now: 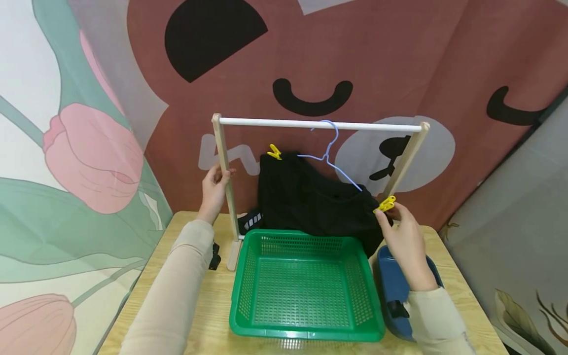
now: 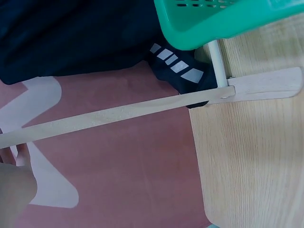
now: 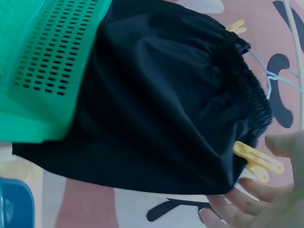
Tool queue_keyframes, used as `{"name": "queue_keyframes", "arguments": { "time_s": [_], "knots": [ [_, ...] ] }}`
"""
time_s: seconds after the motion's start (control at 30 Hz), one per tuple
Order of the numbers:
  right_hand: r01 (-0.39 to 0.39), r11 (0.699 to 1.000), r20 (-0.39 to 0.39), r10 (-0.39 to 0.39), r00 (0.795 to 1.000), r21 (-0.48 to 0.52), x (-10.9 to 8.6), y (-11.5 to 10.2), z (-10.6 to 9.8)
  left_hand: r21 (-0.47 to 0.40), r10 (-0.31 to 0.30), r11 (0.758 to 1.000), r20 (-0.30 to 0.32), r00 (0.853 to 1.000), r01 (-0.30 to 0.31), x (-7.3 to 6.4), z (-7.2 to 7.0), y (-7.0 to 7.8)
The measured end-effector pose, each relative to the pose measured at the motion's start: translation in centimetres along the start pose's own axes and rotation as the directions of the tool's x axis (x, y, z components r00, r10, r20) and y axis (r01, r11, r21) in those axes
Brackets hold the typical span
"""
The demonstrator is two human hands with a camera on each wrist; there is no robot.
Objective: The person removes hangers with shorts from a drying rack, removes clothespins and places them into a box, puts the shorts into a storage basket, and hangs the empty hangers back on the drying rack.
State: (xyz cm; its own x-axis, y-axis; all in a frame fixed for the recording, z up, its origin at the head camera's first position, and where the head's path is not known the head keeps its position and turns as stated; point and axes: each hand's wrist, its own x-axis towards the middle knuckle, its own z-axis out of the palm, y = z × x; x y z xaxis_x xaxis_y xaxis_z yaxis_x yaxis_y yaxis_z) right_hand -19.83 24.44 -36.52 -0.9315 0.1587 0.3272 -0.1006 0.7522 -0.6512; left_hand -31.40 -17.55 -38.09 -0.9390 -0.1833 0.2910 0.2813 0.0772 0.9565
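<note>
A black garment (image 1: 310,202) with a gathered waistband (image 3: 244,90) hangs from a blue hanger (image 1: 328,153) on the rack's white rail (image 1: 275,123). Its right side droops lower than its left. One yellow clothespin (image 1: 274,152) clips the left end of the waist, another clothespin (image 3: 259,159) the right end. My left hand (image 1: 214,190) grips the rack's left wooden post (image 2: 109,115). My right hand (image 3: 266,194) is at the right clothespin, its thumb and fingers spread around it without squeezing. The thumb stands apart from the clip in the right wrist view.
A green perforated basket (image 1: 306,333) stands before the rack, overlapping the garment's lower edge. Right of it is a blue tray (image 1: 395,276) with a small black item (image 1: 397,309). Black cloth with white stripes (image 2: 178,64) lies by the left post's foot. A patterned curtain hangs behind.
</note>
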Motion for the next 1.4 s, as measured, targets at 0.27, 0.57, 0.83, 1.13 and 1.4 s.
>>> {"name": "queue_keyframes", "arguments": {
  "time_s": [0.27,0.57,0.83,1.13,1.4],
  "knots": [
    [-0.085,0.98,0.09,0.069,0.994,0.182,1.7,0.8,1.6,-0.028,-0.024,0.999,0.008,1.0,0.025,-0.4,-0.3,0.3],
    [-0.207,0.939,0.041,0.204,0.978,0.276,2.2,0.7,3.2,0.004,-0.045,0.999,0.027,0.999,0.045,-1.9,-0.3,3.0],
    [-0.146,0.918,-0.127,0.205,0.971,0.368,1.9,0.3,3.7,-0.013,-0.033,0.999,0.024,0.999,0.034,-1.8,-0.2,2.9],
    [-0.138,0.861,-0.166,0.247,0.955,0.489,1.5,-1.2,3.2,0.023,0.015,1.0,-0.02,1.0,-0.015,-0.5,-0.3,0.0],
    [-0.045,0.744,-0.275,0.301,0.913,0.666,1.7,-1.9,1.9,0.022,0.026,0.999,-0.007,1.0,-0.026,-0.1,-0.1,-0.4]
  ]
}}
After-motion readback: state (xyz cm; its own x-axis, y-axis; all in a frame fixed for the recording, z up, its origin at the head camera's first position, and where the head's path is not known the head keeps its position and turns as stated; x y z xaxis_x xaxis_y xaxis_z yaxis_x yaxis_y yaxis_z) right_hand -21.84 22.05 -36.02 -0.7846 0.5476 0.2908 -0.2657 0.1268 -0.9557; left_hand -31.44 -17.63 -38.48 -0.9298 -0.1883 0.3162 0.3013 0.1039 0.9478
